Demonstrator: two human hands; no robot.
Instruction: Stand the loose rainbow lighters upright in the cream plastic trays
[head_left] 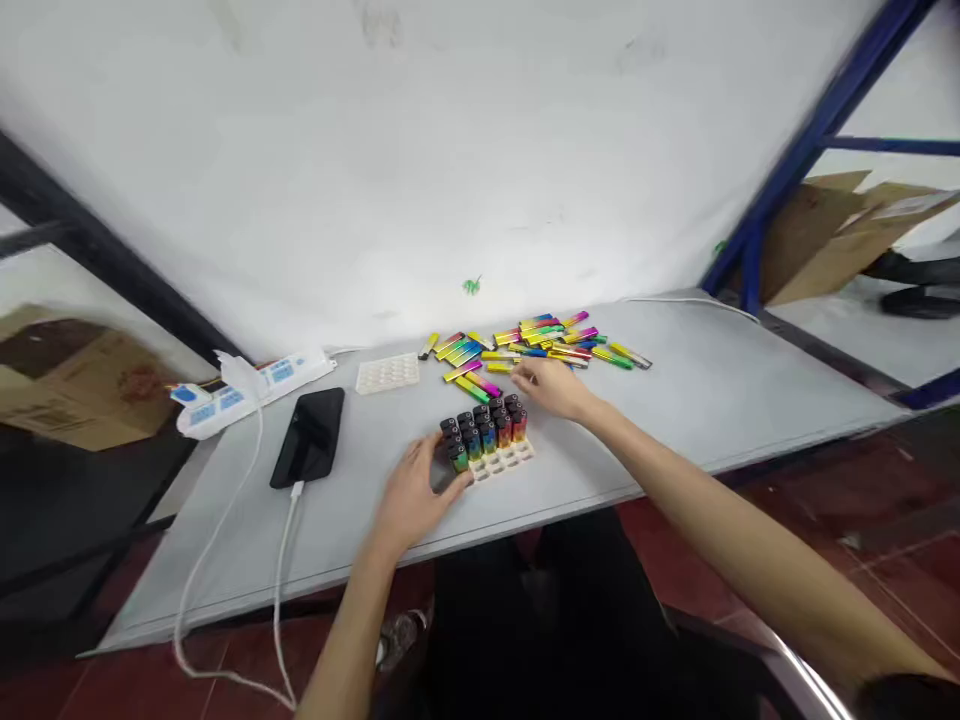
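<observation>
A white tray with holes (517, 455) stands near the table's front edge, its back rows filled with upright lighters (487, 435) with black tops and rainbow-coloured metallic bodies. Several holes along its front row hold nothing. My left hand (416, 490) grips the tray's left end, fingers behind and thumb at the front corner. Behind the tray, my right hand (551, 388) has its fingers bent and closed at the end of a yellow lighter (501, 367). The fingertips partly hide that end. A loose pile of shiny multicoloured lighters (540, 335) lies just beyond this hand.
Another white tray (388, 373) with bare holes lies left of the pile. A black phone (309, 437) with a white cable (289, 530) rests further left, near a power strip (255, 392). A white wall (450, 180) rises behind; blue frame posts (780, 190) stand right.
</observation>
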